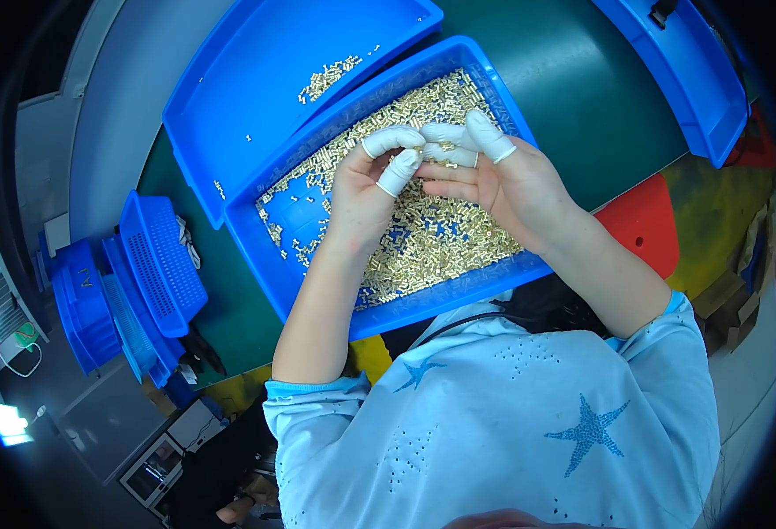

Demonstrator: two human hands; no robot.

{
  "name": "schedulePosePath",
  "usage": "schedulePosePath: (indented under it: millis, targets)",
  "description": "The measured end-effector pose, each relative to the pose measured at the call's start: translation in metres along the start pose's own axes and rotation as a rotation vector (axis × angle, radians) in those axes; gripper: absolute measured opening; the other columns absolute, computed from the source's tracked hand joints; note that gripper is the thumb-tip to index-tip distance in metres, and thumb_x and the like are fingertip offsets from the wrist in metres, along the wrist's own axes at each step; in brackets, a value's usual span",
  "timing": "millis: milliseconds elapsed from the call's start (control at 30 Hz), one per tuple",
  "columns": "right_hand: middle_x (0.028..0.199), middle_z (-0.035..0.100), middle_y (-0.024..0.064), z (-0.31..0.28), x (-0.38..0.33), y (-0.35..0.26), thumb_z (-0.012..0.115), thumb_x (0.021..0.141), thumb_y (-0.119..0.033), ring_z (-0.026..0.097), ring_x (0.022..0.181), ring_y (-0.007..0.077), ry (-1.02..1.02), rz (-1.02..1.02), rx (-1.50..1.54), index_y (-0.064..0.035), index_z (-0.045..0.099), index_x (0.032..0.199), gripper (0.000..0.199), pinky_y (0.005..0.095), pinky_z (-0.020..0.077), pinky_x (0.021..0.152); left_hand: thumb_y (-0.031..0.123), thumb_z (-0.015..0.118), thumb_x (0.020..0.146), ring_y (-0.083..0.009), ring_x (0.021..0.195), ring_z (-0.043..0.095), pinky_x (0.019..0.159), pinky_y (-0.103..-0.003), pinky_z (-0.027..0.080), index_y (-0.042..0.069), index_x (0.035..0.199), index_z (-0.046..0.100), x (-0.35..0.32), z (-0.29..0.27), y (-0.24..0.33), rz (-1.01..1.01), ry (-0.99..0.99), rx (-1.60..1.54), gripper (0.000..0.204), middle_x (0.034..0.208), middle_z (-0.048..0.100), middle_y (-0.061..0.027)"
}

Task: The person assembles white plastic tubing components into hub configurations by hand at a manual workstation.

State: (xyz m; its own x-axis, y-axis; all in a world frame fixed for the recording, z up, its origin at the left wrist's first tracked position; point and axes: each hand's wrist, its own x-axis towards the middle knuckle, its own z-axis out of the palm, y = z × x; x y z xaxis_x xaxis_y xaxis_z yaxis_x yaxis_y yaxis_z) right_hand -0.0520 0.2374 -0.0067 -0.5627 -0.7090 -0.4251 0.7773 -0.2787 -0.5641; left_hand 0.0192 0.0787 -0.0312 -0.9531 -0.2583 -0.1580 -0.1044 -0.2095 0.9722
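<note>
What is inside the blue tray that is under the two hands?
The blue tray holds many small brass-coloured parts, with bare blue floor at its left. The left hand and right hand cover the middle, so parts beneath them cannot be seen.

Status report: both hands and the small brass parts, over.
Left hand and right hand together over blue plastic tray. White-capped fingers pinching small brass parts. Nothing obstructing.

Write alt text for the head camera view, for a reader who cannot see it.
Two hands, left hand and right hand, wear white finger cots and pinch small brass parts together over a blue tray filled with them on a green table. A second blue tray behind it holds a few brass pieces, and blue baskets stand stacked at the left.
</note>
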Motion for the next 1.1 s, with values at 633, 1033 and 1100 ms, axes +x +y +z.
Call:
schedulePosePath:
  millis: [633,1033,1100]
  targets:
    - [0.126,0.048,0.0225,0.0,0.001,0.0,0.033,0.097,-0.042,0.053,0.113,0.0335,-0.045,-0.037,0.002,0.0082,0.038,0.127,0.059,0.0394,0.0458,0.094,0.006,0.061,0.086,-0.0143,0.095,0.058,0.086,-0.028,0.045,0.004,0.104,0.061,0.014,-0.014,0.02,0.159,0.213,0.126,0.018,0.101,0.063,-0.0068]
    - [0.125,0.049,0.0211,-0.004,0.001,0.003,0.032,0.097,-0.043,0.051,0.115,0.0298,-0.072,-0.08,0.002,0.0062,0.039,0.128,0.058,0.0403,0.0424,0.098,0.009,0.075,0.069,-0.0215,0.091,0.058,0.077,-0.032,0.047,0.009,0.09,0.069,-0.008,0.009,0.024,0.486,0.115,0.835,0.022,0.096,0.062,-0.0067]
    - [0.124,0.049,0.0197,-0.003,0.0,0.003,0.032,0.098,-0.042,0.051,0.115,0.0283,-0.065,-0.101,0.001,0.0054,0.039,0.128,0.057,0.0405,0.0414,0.099,0.008,0.075,0.066,-0.0232,0.087,0.059,0.075,-0.034,0.048,0.009,0.087,0.07,-0.008,0.011,0.021,0.433,0.116,0.886,0.021,0.093,0.062,-0.008]
